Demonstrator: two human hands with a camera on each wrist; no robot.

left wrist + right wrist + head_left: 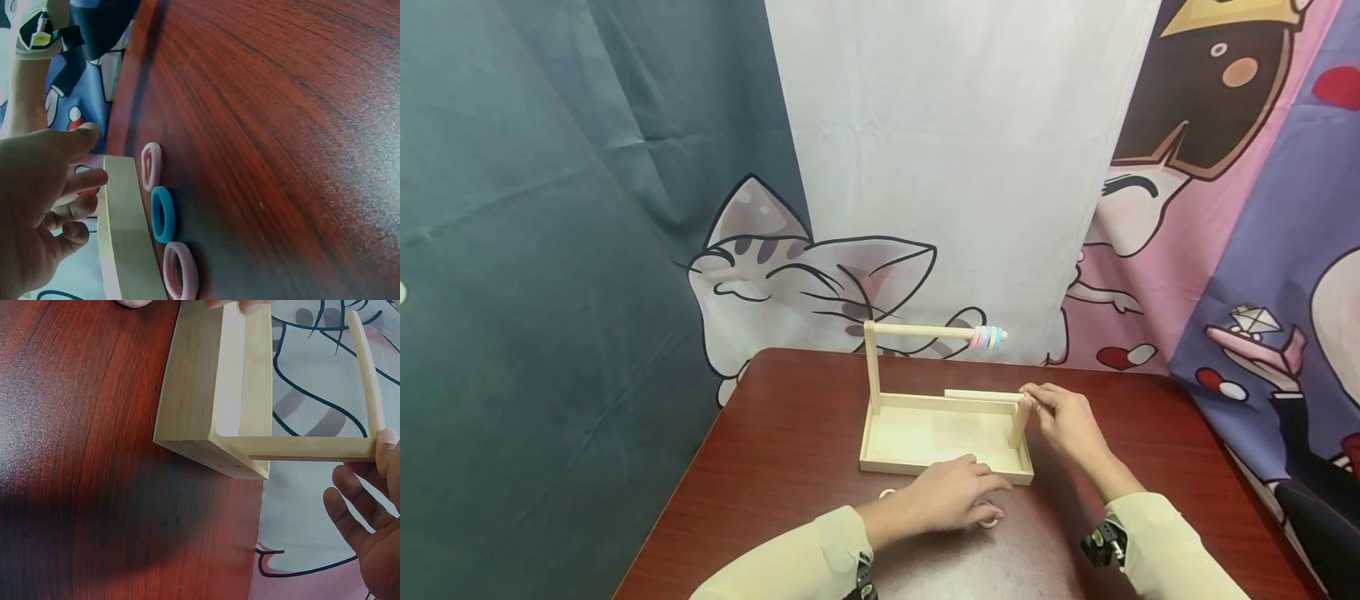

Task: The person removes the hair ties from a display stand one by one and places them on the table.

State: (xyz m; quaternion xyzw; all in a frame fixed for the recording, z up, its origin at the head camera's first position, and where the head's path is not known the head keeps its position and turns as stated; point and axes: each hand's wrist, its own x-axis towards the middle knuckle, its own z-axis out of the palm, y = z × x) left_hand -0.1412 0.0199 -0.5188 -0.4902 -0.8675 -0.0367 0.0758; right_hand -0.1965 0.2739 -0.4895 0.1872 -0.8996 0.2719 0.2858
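Wooden and pale, the short post [1018, 423] at the tray's right end is pinched at its top by the right hand [1063, 421]. The left hand [951, 493] lies with relaxed fingers on the counter [775, 467], touching the near wall of the wooden tray [925, 433]. Just beside that wall lie a blue ring [162, 214] between two pink rings [151, 165]. On the tall post's crossbar [921, 331] hangs a stack of pink and blue rings [988, 337].
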